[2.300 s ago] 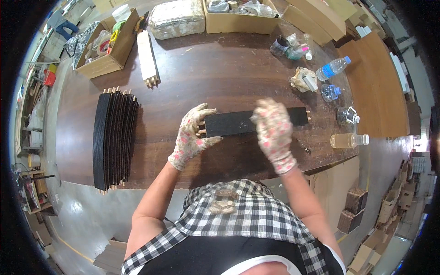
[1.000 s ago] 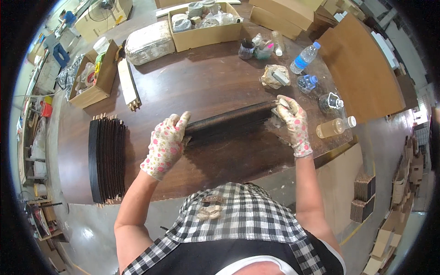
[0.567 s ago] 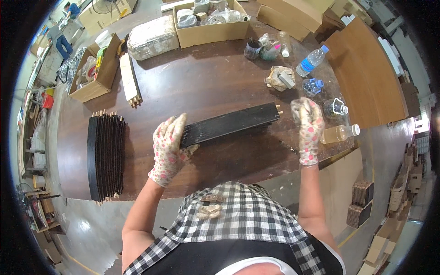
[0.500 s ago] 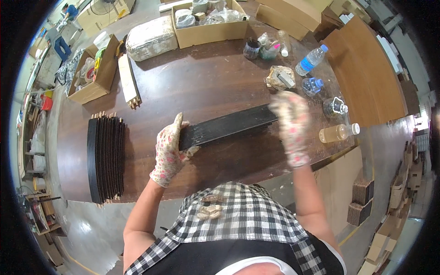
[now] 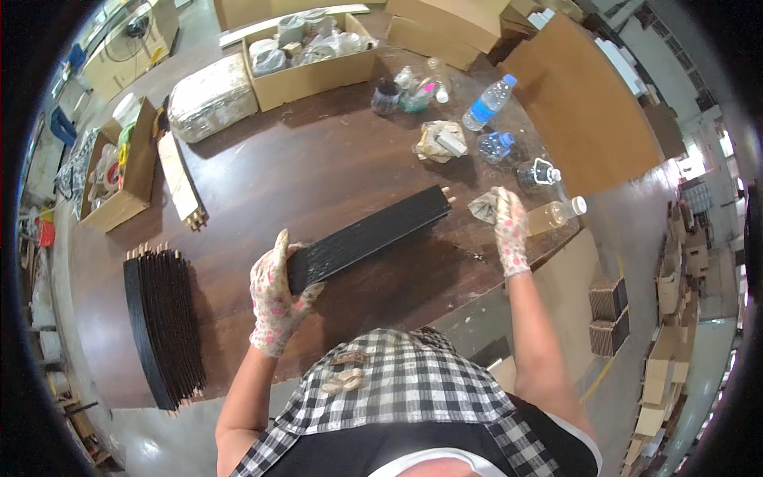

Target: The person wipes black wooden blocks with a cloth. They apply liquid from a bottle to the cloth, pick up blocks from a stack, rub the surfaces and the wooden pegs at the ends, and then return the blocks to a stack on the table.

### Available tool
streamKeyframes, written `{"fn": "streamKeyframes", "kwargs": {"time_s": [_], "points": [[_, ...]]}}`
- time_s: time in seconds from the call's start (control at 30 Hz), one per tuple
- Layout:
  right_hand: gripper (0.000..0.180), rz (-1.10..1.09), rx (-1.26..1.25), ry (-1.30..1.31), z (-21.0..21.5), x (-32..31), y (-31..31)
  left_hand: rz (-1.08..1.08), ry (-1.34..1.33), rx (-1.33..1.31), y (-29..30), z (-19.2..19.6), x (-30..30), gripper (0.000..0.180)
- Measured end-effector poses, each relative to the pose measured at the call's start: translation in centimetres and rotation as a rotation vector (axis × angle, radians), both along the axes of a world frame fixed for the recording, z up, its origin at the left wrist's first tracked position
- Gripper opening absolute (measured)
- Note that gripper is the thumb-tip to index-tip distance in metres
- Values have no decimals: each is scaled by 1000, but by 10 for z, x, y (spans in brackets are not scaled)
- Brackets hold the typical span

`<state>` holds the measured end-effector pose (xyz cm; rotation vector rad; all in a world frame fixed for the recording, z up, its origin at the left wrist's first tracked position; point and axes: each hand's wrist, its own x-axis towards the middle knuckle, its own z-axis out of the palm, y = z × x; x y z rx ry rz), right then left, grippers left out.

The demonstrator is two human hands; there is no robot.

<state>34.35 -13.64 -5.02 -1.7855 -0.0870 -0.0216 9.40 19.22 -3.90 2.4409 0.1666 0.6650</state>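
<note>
2 hands (image 5: 274,306), 1 grey wad (image 5: 481,208); 1 blk board (image 5: 372,237) showing mid-tbl (image 5: 254,183); 1 blk stack (image 5: 163,326), L edge; 4 btls (image 5: 489,104), R edge; 2 filled boxes (image 5: 318,85), far/L edges.

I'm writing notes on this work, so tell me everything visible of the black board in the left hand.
The black board is long and flat, with a wood-like grain and paler streaks toward its left end. Pale, wood-looking pegs stick out of its right end. It slants over the brown table, right end farther from the person. The gloved left hand holds its left end, partly hiding it; the right hand is apart. Whether it is one board or several stacked is unclear.
</note>
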Motion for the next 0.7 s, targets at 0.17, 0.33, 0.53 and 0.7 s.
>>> {"fn": "streamKeyframes", "kwargs": {"time_s": [0.17, 0.33, 0.53, 0.7], "points": [[33, -383, -404, -352, 52, 23, -70, 15, -55, -183, 5, -1, -12, 94], [22, -355, -934, -574, 63, 76, -152, 18, -9, -473, 1, -6, -10, 95], [37, -398, -1328, -448, 53, 93, -159, 11, -42, -423, 4, -15, -14, 93], [37, -392, -1137, -486, 34, 91, -199, 59, -43, -453, 1, -16, -12, 95]]}}
